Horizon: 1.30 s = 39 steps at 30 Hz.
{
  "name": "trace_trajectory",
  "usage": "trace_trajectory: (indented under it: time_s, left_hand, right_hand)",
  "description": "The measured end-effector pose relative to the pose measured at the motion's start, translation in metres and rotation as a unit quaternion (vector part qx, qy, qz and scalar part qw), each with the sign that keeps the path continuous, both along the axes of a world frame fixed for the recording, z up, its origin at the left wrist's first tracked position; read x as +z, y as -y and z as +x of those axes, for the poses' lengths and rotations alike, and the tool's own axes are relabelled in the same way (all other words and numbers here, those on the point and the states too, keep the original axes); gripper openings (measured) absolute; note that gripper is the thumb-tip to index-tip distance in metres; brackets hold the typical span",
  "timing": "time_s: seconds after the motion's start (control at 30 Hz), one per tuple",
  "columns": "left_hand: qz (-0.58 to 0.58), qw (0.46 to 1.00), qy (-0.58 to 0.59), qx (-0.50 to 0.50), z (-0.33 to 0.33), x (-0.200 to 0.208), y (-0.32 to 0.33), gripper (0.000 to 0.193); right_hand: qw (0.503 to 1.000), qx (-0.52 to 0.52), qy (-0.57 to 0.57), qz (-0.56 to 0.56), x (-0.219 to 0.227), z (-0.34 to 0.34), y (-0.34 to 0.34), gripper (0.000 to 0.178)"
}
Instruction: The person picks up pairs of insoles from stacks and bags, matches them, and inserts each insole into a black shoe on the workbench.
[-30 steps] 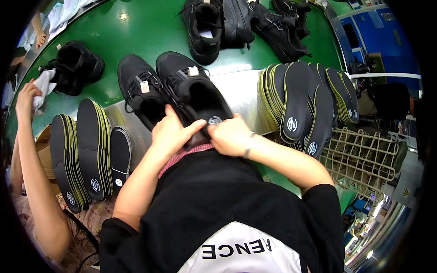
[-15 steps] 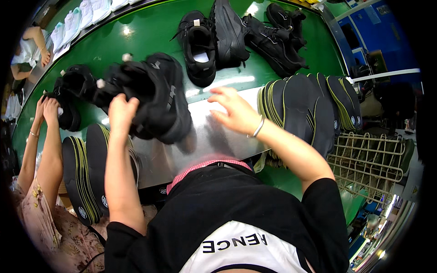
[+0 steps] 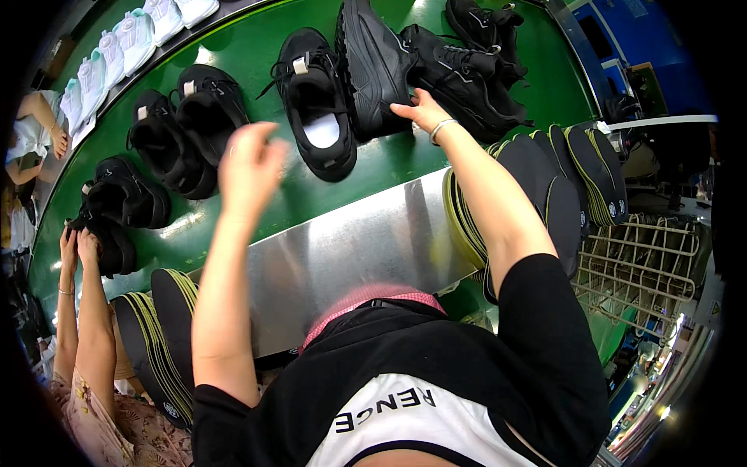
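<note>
My left hand [image 3: 253,167], blurred, hovers over the green table with nothing in it, thumb apart from the fingers. Right of it stands a black sneaker [image 3: 315,97] with a white patch inside. Next to that, another black sneaker [image 3: 366,66] lies on its side, its sole toward the first. My right hand [image 3: 424,114] is at this shoe's heel, thumb and fingers on its edge. Two black sneakers stand side by side left of my left hand, the nearer-to-hand one [image 3: 206,105] beside its mate [image 3: 163,148].
Stacked black insoles with yellow-green edges stand at right [image 3: 537,187] and left [image 3: 156,350] of a metal plate [image 3: 350,241]. More black sneakers [image 3: 467,78] lie at the far right. At left, a co-worker's hands [image 3: 80,245] touch a black shoe. A wire rack [image 3: 634,265] stands right.
My left hand has let go of the black sneakers, which now stand on the table at left. My right hand has moved forward to the heel of the sideways sneaker. The view has shifted.
</note>
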<state>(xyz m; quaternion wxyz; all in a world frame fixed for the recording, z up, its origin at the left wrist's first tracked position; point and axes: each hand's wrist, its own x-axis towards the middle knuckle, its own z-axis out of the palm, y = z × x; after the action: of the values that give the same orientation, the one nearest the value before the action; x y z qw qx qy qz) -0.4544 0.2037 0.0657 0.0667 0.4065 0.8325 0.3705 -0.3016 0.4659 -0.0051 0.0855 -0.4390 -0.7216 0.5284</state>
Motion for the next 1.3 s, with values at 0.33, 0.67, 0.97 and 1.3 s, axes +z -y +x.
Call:
trace_trajectory:
  time_s: [0.33,0.67,0.97,1.3]
  left_hand:
    - [-0.123,0.984,-0.013,-0.131,0.054,-0.014,0.001,0.03]
    - [-0.142,0.948,0.114,-0.262,0.157,0.029,0.106,0.029]
    - [-0.07,0.987,-0.043,-0.136,0.169,0.004,0.104,0.046]
    - [0.043,0.933,0.343,-0.103,0.138,0.045,0.098,0.016]
  right_hand:
    - [0.909,0.256,0.239,0.227,0.098,0.023,0.04,0.046]
    - [0.783,0.402,0.264,0.395,0.117,0.129,0.195,0.029]
    - [0.875,0.247,0.18,0.376,0.131,0.168,0.191,0.026]
    - [0.833,-0.061,0.494,0.244,0.094,0.182,0.091,0.084]
